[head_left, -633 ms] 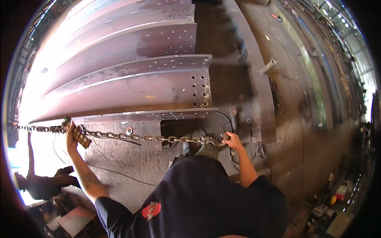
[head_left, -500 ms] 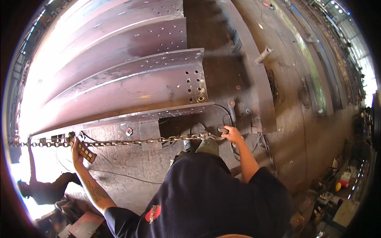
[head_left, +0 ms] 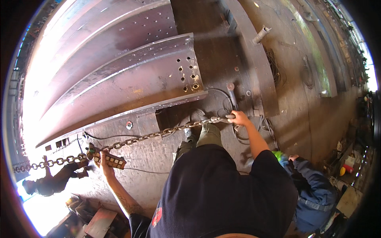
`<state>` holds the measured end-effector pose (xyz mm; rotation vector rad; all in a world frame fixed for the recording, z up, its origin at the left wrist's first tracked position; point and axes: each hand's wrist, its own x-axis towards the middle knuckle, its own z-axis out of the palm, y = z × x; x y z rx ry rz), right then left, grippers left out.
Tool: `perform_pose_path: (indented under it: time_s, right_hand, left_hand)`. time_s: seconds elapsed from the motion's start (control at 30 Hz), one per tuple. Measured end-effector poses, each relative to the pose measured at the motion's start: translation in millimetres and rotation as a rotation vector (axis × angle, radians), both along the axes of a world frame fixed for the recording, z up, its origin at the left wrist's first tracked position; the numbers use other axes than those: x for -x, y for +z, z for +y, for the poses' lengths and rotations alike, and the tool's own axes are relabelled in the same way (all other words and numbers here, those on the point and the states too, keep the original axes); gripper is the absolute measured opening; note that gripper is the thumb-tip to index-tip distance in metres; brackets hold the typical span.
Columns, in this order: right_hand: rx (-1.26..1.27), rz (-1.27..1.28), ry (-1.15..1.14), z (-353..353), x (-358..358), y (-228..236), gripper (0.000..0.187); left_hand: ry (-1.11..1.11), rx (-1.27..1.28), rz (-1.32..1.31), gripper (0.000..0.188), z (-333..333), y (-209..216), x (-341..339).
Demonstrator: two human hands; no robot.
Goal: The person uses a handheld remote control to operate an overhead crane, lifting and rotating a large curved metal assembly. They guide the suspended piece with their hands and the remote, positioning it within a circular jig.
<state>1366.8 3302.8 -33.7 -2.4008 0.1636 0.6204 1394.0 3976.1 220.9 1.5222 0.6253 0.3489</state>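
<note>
- Presently, right hand at 3 o'clock grips the end fitting of the chain.
- Left hand at 8 o'clock holds a button controller; chain contact unclear.
- Chain spans 8 to 3 o'clock; apparent step: guiding its end; next move likely calls for a firm grip.

Floor: brown-grey, scuffed, darker toward the right | long steel beam: right of centre | coiled dark cable: just beside the beam | thin cable: trails across the paler part | small red-and-white round piece: left of centre
</note>
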Motion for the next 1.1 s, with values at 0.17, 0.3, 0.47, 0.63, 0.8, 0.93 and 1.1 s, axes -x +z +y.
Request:
perform_pose_path:
  time_s: [0.17, 0.3, 0.47, 0.63, 0.8, 0.93, 1.1]
  right_hand:
    - [-0.039, 0.204, -0.030, -37, -12, -13, 0.048]
    - [0.091, 0.303, -0.010, -62, -28, -37, 0.077]
    - [0.080, 0.415, -0.008, -67, -56, -53, 0.070]
    - [0.013, 0.322, 0.121, -70, -61, -59, 0.057]
    - [-0.086, 0.429, 0.011, -61, -64, -59, 0.052]
    - [-0.061, 0.301, 0.086, -51, -59, -91, 0.049]
    - [0.006, 0.383, 0.132, -22, -70, -73, 0.061]
  left_hand:
    - [-0.031, -0.050, -0.013, 0.055, -46, -26, 10]
    - [0.054, -0.111, 0.043, 0.055, -85, -41, 17]
    - [0.123, -0.179, 0.071, 0.052, -138, -42, 14]
    - [0.119, -0.215, 0.047, 0.052, -175, -42, 5]
    - [0.207, -0.264, 0.086, 0.050, -188, -62, 10]
    - [0.296, -0.239, 0.155, 0.049, -210, -55, 12]
    - [0.239, -0.357, 0.091, 0.054, -225, -63, 27]
